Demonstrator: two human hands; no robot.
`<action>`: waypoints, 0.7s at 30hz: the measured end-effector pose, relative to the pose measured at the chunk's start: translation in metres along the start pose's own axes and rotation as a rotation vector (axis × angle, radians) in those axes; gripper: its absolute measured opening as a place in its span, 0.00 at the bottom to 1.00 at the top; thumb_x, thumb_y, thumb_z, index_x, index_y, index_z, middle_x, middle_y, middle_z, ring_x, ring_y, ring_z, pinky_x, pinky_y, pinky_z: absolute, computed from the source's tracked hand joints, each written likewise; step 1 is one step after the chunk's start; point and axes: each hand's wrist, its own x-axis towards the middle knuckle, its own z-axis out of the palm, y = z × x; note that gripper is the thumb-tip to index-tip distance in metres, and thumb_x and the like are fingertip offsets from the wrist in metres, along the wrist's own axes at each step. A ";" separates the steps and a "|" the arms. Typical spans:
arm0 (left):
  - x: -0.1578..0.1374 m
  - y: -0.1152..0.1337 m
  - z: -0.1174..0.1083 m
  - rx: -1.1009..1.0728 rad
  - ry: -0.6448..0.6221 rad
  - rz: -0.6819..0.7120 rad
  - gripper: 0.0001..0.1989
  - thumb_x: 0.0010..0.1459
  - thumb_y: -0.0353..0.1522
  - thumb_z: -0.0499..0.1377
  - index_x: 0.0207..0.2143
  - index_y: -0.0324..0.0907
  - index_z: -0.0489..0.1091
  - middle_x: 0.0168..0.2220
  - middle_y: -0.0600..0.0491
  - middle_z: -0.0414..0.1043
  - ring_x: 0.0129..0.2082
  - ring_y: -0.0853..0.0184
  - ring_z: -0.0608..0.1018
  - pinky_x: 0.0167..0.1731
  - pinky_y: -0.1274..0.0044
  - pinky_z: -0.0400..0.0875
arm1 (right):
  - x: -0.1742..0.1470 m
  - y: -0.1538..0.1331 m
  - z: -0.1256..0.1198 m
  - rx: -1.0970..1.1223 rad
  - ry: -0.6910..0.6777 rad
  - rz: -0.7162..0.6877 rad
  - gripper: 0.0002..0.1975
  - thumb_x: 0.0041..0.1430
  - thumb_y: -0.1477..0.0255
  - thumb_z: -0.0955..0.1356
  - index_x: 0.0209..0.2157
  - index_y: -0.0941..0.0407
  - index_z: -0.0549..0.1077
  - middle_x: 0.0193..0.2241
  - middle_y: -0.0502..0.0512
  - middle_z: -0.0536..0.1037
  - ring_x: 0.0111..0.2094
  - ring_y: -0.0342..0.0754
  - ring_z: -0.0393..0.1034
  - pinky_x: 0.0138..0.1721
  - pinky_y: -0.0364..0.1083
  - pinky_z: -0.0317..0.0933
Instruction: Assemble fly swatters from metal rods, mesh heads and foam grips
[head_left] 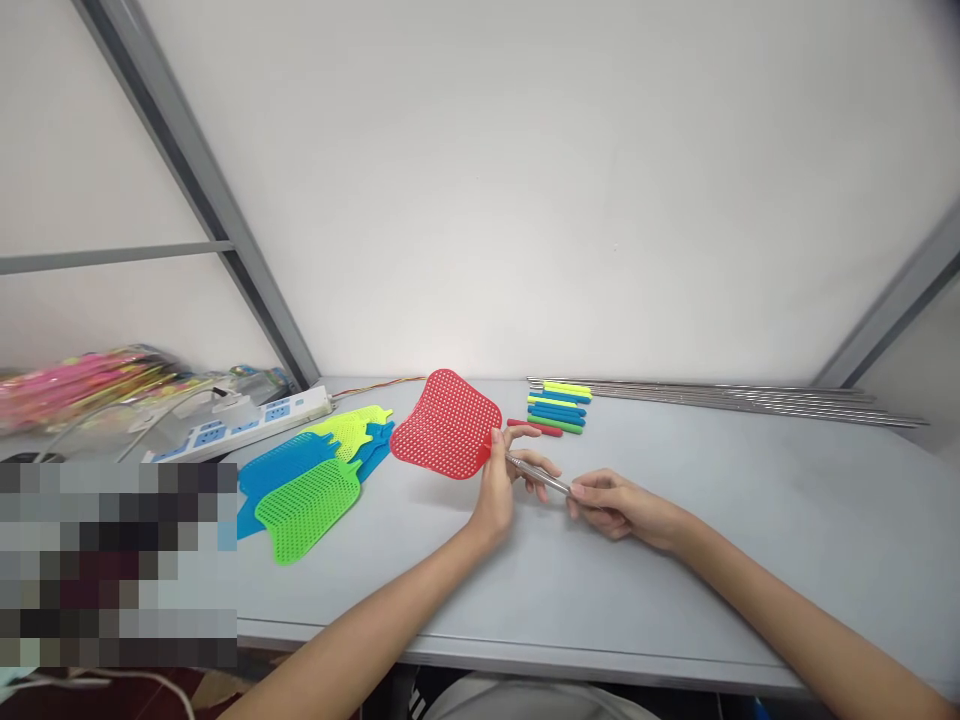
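A red perforated fly swatter head (448, 425) is held up above the table, its neck pinched by my left hand (498, 492). From that neck a short silvery metal rod (538, 473) slants down to the right. My right hand (616, 508) grips the rod's lower end between thumb and fingers. Some of my left fingers stretch out behind the rod. To the left lie loose fly swatter heads: a green one (311, 510) in front, a blue one (289, 462) behind it and a yellow one (352, 432) farther back.
Several coloured handle sleeves (556, 411) lie near the wall (600, 200). Long thin metal rods (750, 400) stretch along the back right. A white power strip (247, 425) and bagged colourful items (97, 395) occupy the left of the grey table (660, 620). The lower left is pixelated.
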 end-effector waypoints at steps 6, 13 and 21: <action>0.003 0.001 -0.002 0.018 0.052 0.026 0.27 0.54 0.45 0.32 0.30 0.37 0.63 0.25 0.50 0.71 0.16 0.73 0.69 0.20 0.80 0.57 | 0.000 -0.001 0.000 0.010 0.014 0.010 0.14 0.51 0.64 0.59 0.25 0.61 0.65 0.13 0.43 0.48 0.14 0.33 0.36 0.14 0.38 0.31; 0.009 -0.007 -0.007 0.149 0.143 -0.006 0.26 0.54 0.45 0.35 0.28 0.36 0.64 0.23 0.50 0.70 0.15 0.73 0.68 0.18 0.80 0.57 | -0.003 -0.001 0.001 0.012 0.043 0.029 0.15 0.51 0.63 0.59 0.25 0.61 0.65 0.13 0.43 0.47 0.14 0.33 0.35 0.13 0.38 0.30; 0.009 -0.007 -0.004 0.175 0.122 -0.031 0.26 0.54 0.45 0.35 0.30 0.36 0.64 0.22 0.51 0.69 0.15 0.73 0.68 0.17 0.80 0.57 | -0.002 -0.002 0.001 0.018 0.059 0.039 0.15 0.51 0.62 0.59 0.25 0.60 0.65 0.13 0.43 0.47 0.14 0.33 0.35 0.13 0.38 0.30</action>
